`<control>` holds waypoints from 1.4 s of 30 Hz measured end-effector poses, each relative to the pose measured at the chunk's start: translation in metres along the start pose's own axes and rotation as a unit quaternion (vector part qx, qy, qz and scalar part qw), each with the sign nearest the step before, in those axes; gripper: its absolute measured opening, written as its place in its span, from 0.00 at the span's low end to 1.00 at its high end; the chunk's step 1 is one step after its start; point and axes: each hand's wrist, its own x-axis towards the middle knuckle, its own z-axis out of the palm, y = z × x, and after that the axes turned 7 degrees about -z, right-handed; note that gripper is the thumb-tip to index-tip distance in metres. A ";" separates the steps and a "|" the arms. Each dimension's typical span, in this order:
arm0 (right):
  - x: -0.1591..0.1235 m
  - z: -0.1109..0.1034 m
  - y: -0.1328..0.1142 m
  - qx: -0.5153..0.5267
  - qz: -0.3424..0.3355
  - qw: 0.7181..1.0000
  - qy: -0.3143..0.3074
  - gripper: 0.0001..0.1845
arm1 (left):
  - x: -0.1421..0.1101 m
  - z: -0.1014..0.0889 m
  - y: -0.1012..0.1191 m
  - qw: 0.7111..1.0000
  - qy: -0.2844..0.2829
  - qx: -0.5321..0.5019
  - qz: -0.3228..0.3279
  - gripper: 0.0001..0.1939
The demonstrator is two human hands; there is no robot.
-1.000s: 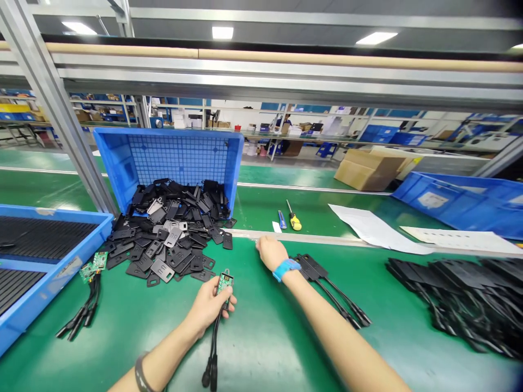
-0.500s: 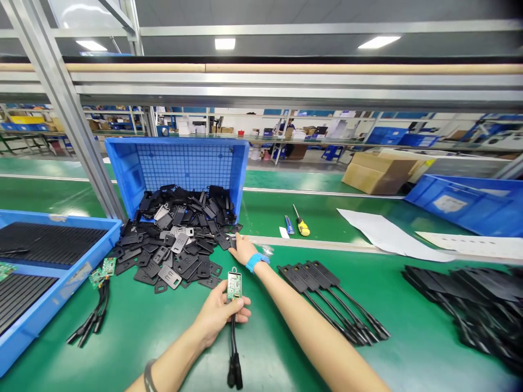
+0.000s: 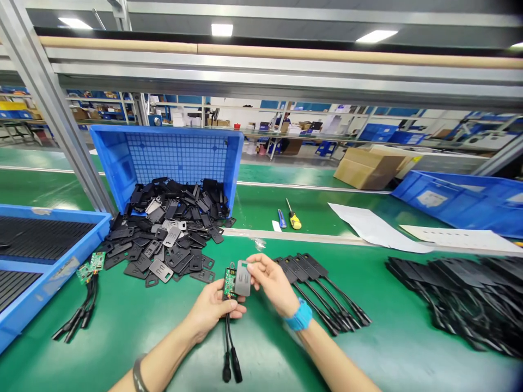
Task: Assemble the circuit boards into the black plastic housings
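Green PCB [image 3: 230, 284] in L grip [image 3: 212, 309]; cvr [image 3: 242, 283], R grip [image 3: 277, 286].

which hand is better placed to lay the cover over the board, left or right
Probably the right: the right hand holds the cover by its edge, close to the board, while the left hand supports the board.

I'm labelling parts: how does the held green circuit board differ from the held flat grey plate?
The green circuit board carries components; the flat grey plate shows cutouts. Black cables trail below the board, none from the plate. The left hand holds the board, the right hand the plate. Both are roughly rectangular.
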 end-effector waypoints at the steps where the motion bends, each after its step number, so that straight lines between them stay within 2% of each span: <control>1: -0.006 0.003 0.000 0.029 0.006 0.999 -0.011 0.21 | 0.000 0.000 0.000 1.000 -0.007 0.003 0.005 0.27; 6: -0.017 0.014 0.005 0.032 0.002 0.999 -0.009 0.18 | 0.000 0.002 0.003 1.000 -0.024 0.009 0.006 0.30; 13: -0.015 0.012 0.004 -0.012 -0.009 1.000 0.014 0.16 | 0.001 0.006 0.006 0.999 -0.017 0.027 -0.012 0.32; 18: -0.013 0.012 0.004 0.031 0.015 0.999 0.014 0.19 | 0.003 0.007 0.002 0.997 0.003 0.071 -0.003 0.27; 24: -0.011 0.013 0.005 0.101 0.090 0.989 -0.068 0.25 | 0.000 0.008 0.001 0.986 0.011 0.161 0.036 0.23; 31: -0.014 0.022 0.011 0.078 0.092 0.992 -0.039 0.27 | -0.003 0.012 0.001 0.978 0.043 0.203 0.022 0.22; 36: -0.014 0.025 0.012 0.048 0.089 0.995 -0.027 0.27 | -0.002 0.014 -0.003 0.965 0.084 0.245 0.044 0.18; 38: -0.017 0.028 0.010 0.007 0.062 0.998 -0.012 0.24 | -0.001 0.015 -0.005 0.972 0.074 0.214 0.061 0.21; 40: -0.021 0.031 0.006 -0.092 -0.005 0.996 0.003 0.20 | 0.001 0.015 -0.007 0.984 0.055 0.151 0.079 0.30; 42: -0.025 0.033 0.003 -0.213 -0.074 0.974 -0.014 0.26 | 0.002 0.014 -0.008 0.991 0.026 0.104 0.074 0.42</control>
